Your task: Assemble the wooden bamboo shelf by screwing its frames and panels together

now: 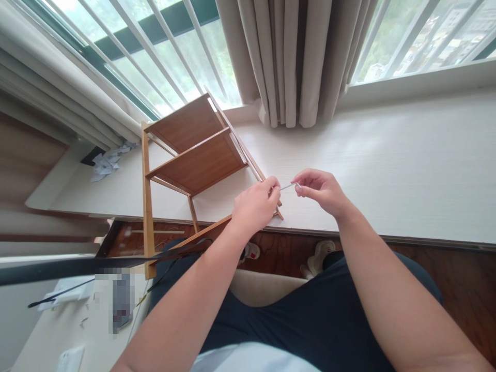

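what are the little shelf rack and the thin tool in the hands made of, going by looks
The small brown two-tier shelf rack looks like wood, perhaps bamboo: warm brown boards with faint grain and a smooth matt finish, on paler slim rails. The thin silver L-shaped tool, pinched between the left hand and right hand, looks like bare metal, grey and slightly shiny, probably steel; it is too small to be sure.
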A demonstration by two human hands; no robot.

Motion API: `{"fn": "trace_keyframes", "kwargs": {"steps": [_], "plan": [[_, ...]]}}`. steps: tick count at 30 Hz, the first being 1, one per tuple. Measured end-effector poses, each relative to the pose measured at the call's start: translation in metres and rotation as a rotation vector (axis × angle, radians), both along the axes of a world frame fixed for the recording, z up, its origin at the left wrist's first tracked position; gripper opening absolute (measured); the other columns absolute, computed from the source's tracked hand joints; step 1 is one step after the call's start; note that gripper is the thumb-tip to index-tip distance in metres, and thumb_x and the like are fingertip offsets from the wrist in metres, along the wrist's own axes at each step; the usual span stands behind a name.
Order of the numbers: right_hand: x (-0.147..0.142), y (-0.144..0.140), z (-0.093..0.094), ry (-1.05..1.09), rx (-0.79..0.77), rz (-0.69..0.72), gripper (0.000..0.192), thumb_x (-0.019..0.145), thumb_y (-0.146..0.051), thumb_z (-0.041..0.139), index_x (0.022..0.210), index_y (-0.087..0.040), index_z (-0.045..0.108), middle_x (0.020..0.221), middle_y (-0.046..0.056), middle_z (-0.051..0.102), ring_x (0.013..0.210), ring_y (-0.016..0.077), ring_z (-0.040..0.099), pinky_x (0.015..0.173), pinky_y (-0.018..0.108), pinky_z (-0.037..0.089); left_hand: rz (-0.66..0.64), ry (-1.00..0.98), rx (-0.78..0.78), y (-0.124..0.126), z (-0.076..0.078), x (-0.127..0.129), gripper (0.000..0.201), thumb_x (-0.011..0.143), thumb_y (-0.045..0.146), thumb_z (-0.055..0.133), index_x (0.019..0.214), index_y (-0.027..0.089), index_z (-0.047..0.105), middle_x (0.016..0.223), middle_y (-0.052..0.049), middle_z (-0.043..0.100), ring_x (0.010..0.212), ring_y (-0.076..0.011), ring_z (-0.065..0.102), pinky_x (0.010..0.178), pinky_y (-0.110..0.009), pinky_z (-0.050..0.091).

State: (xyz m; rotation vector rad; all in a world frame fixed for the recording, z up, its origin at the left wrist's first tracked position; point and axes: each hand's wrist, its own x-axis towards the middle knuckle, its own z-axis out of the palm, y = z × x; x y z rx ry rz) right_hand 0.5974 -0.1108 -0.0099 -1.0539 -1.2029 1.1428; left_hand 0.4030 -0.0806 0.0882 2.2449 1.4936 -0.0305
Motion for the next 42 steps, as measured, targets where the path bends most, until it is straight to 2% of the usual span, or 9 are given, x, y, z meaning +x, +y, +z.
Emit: {"fn": "trace_keyframes", "kwargs": {"steps": [7, 13, 20, 26, 34, 42], "plan": [[0.002, 0.001, -0.002, 0.005, 0.001, -0.034, 0.038, 0.069, -0.05, 0.088, 0.09, -0.022, 0.075, 0.071, 0.002, 0.064, 0.066, 0.0161, 0.059, 0.061, 0.031, 0.05, -0.003, -0.001, 0.003, 0.0, -0.001, 0.0, 0.026, 0.1, 0.041, 0.037, 0.099, 0.035, 0.062, 0.096, 0.006, 0.075, 0.086, -0.0206, 0.065, 0.079, -0.03, 0.044], [0.003, 0.001, -0.005, 0.002, 0.023, -0.07, 0.035, 0.07, -0.047, 0.088, 0.091, -0.022, 0.075, 0.071, 0.002, 0.066, 0.067, 0.0166, 0.061, 0.062, 0.032, 0.053, -0.005, -0.007, 0.002, 0.001, -0.002, -0.001, 0.028, 0.1, 0.041, 0.035, 0.1, 0.036, 0.063, 0.095, 0.005, 0.074, 0.086, -0.0213, 0.064, 0.08, -0.032, 0.044], [0.002, 0.002, 0.0, -0.019, 0.019, -0.095, 0.035, 0.069, -0.05, 0.087, 0.083, -0.02, 0.075, 0.072, 0.003, 0.067, 0.064, 0.0161, 0.06, 0.06, 0.032, 0.053, -0.001, 0.0, 0.0, 0.001, -0.001, 0.0, 0.027, 0.1, 0.041, 0.037, 0.102, 0.036, 0.063, 0.098, 0.005, 0.074, 0.088, -0.0211, 0.064, 0.082, -0.032, 0.044], [0.001, 0.003, 0.0, -0.004, 0.004, -0.087, 0.038, 0.075, -0.054, 0.082, 0.082, -0.018, 0.073, 0.064, 0.002, 0.064, 0.06, 0.0146, 0.057, 0.058, 0.029, 0.049, 0.007, 0.004, -0.035, 0.0, 0.003, 0.001, 0.026, 0.099, 0.043, 0.039, 0.103, 0.034, 0.063, 0.096, 0.004, 0.074, 0.087, -0.0199, 0.063, 0.082, -0.031, 0.044], [-0.007, 0.005, -0.001, 0.04, 0.009, -0.092, 0.032, 0.082, -0.049, 0.078, 0.077, -0.019, 0.07, 0.06, 0.0, 0.06, 0.058, 0.0135, 0.052, 0.06, 0.03, 0.045, -0.004, -0.027, -0.023, 0.002, 0.0, -0.001, 0.023, 0.099, 0.043, 0.04, 0.103, 0.035, 0.061, 0.093, 0.005, 0.074, 0.083, -0.0194, 0.063, 0.079, -0.031, 0.044], [-0.013, 0.011, -0.012, 0.17, -0.006, -0.065, 0.03, 0.087, -0.041, 0.074, 0.071, -0.019, 0.063, 0.059, -0.001, 0.058, 0.057, 0.0124, 0.05, 0.06, 0.028, 0.041, 0.006, -0.028, -0.021, 0.002, 0.0, 0.001, 0.021, 0.098, 0.039, 0.041, 0.102, 0.035, 0.061, 0.093, 0.006, 0.074, 0.083, -0.019, 0.062, 0.079, -0.03, 0.044]]}}
